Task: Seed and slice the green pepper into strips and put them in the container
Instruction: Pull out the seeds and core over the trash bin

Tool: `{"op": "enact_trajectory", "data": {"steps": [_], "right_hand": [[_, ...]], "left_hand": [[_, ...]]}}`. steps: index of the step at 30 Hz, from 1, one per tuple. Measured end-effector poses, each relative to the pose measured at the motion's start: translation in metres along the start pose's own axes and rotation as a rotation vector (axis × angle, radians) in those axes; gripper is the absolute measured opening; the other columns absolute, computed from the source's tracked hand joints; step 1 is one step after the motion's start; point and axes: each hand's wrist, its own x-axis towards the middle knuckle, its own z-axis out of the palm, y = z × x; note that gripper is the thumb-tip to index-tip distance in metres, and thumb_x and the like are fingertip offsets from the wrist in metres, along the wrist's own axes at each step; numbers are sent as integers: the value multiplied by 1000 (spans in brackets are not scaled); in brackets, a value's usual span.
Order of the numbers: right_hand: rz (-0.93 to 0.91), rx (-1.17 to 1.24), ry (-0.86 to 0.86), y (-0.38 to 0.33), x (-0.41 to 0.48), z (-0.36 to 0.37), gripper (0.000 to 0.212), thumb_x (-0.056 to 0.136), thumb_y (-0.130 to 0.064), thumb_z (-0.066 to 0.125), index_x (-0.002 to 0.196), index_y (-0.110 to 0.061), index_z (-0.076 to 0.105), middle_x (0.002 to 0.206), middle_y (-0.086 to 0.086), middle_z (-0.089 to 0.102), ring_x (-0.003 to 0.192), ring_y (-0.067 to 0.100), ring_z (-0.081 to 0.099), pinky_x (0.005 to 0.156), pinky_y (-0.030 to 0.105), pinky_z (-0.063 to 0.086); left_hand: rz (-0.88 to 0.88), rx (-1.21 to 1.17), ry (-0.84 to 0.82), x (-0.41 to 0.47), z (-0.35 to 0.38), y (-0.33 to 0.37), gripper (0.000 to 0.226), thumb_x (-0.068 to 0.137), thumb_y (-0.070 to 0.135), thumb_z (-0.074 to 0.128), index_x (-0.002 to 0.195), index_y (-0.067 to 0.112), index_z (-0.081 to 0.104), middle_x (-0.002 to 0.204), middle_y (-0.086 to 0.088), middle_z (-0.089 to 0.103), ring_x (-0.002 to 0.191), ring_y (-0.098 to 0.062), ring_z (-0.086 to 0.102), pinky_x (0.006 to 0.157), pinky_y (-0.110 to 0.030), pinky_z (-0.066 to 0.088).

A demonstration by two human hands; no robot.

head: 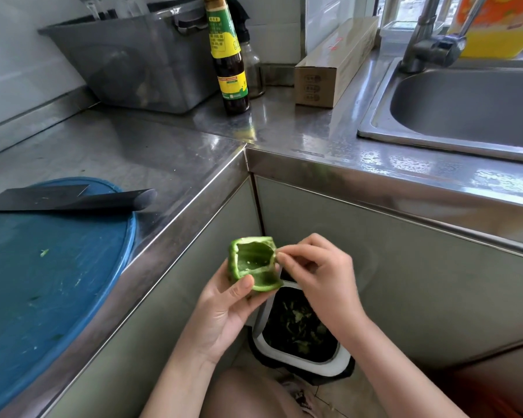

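Observation:
My left hand holds a hollowed green pepper over the bin, thumb pressed on its lower rim, the open cavity facing me. My right hand pinches at the pepper's right edge with thumb and forefinger, the other fingers curled. What it pinches is too small to make out. A few pale seeds cling inside the pepper. A black cleaver lies flat across the far end of the round blue cutting board on the steel counter to the left.
A white-rimmed bin with green scraps stands on the floor below my hands. A grey tub, a sauce bottle, a small glass bottle and a long cardboard box sit at the back. The sink and tap are at the right.

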Motion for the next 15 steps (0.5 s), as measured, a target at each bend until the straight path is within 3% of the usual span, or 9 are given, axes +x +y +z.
{"op": "enact_trajectory", "data": {"steps": [3, 5, 8, 10, 13, 15], "right_hand": [[103, -90, 56, 12, 9, -9, 8, 71, -11, 80, 72, -14, 72, 72, -2, 56, 66, 11, 55, 58, 11, 41], [138, -200, 22, 24, 13, -8, 16, 69, -1, 77, 70, -14, 69, 74, -3, 58, 65, 10, 54, 60, 15, 43], [132, -333, -117, 38, 16, 0, 28, 77, 7, 63, 85, -16, 75, 88, -3, 71, 81, 12, 66, 78, 28, 53], [177, -400, -221, 42, 19, 4, 34, 83, 4, 55, 103, -17, 73, 102, -1, 73, 98, 17, 67, 88, 28, 51], [198, -435, -233, 43, 20, 6, 30, 89, -6, 52, 111, -17, 68, 100, 0, 73, 94, 21, 67, 82, 30, 49], [204, -429, -189, 43, 20, 5, 19, 88, -13, 60, 104, -16, 70, 94, 0, 73, 88, 20, 68, 77, 30, 50]], "left_hand": [[-9, -83, 121, 3, -6, 1, 91, 45, 8, 92, 125, -6, 50, 124, -31, 55, 115, -46, 54, 93, -52, 48], [-16, -125, 171, 7, -8, -1, 101, 41, 5, 92, 128, -9, 44, 125, -34, 53, 114, -47, 53, 94, -53, 45], [-46, -135, 210, 13, -6, -7, 101, 37, 1, 91, 126, -13, 44, 126, -37, 50, 113, -50, 53, 93, -56, 45], [-66, -152, 241, 18, -2, -10, 87, 41, 1, 89, 119, -12, 50, 123, -35, 53, 114, -48, 53, 91, -57, 45], [-97, -218, 333, 27, 7, -10, 39, 76, 20, 69, 108, -2, 60, 113, -27, 61, 112, -43, 55, 95, -60, 42], [-114, -252, 409, 34, 9, -10, 45, 88, 40, 51, 102, -1, 63, 104, -25, 65, 99, -43, 62, 95, -59, 40]]}}
